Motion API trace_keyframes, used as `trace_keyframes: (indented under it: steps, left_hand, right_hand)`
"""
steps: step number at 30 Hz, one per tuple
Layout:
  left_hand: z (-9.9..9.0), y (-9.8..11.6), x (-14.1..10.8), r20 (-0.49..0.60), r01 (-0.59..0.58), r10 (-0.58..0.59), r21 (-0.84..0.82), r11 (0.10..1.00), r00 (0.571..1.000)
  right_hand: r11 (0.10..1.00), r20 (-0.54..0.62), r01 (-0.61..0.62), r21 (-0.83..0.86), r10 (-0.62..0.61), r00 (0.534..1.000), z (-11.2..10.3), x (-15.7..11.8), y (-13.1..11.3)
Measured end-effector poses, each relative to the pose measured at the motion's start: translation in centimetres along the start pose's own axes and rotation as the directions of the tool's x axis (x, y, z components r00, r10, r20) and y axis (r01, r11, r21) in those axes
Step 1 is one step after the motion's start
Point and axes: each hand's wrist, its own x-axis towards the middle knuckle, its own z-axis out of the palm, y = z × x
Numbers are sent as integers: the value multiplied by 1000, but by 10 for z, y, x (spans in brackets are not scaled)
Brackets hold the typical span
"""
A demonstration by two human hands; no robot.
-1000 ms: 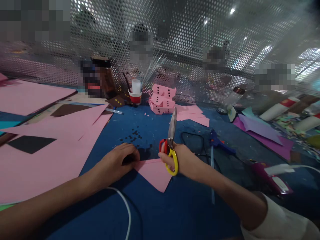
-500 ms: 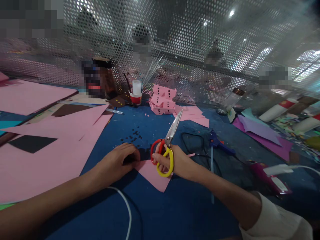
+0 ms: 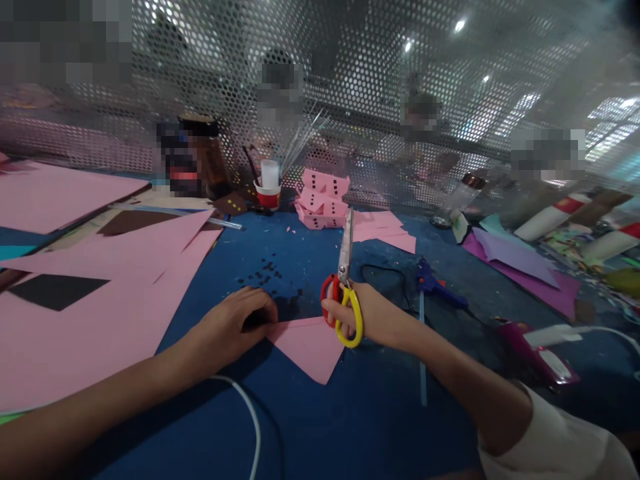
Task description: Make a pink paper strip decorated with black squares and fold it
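My right hand (image 3: 367,310) is closed around scissors (image 3: 345,263) with one red and one yellow handle loop; their blades look shut and point away from me. Below lies a small piece of pink paper (image 3: 313,350) on the blue table (image 3: 320,433). At its left corner, the curled fingers of my left hand (image 3: 245,317) pinch the paper. The right hand is over the paper's right edge; whether its fingers touch it is hard to see. Small black paper bits (image 3: 267,270) lie scattered just beyond my left hand.
Large pink sheets (image 3: 125,307) cover the left side. Pink folded pieces with black squares (image 3: 323,200) stand at the back beside a red-and-white cup (image 3: 269,197). To the right are a blue glue gun (image 3: 440,283), a magenta device (image 3: 540,353) and purple paper (image 3: 530,267). A white cable (image 3: 253,413) runs in front.
My right hand has shifted slightly to the right with the scissors, and the blades have turned from slanting right to nearly straight away from me. My left hand stays at the paper's corner.
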Motion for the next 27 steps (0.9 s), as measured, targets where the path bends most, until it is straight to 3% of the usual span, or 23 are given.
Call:
trace_keyframes:
  steps: [9, 27]
  left_hand:
    - [-1, 1, 0, 19, -3, 3, 2, 1000, 1000]
    - [0, -2, 0, 11, -13, 13, -1, 1000, 1000]
  right_hand:
    - [961, 32, 45, -274, -38, 999, -19, -3, -3]
    - [942, 55, 23, -335, -5, 999, -27, -7, -12]
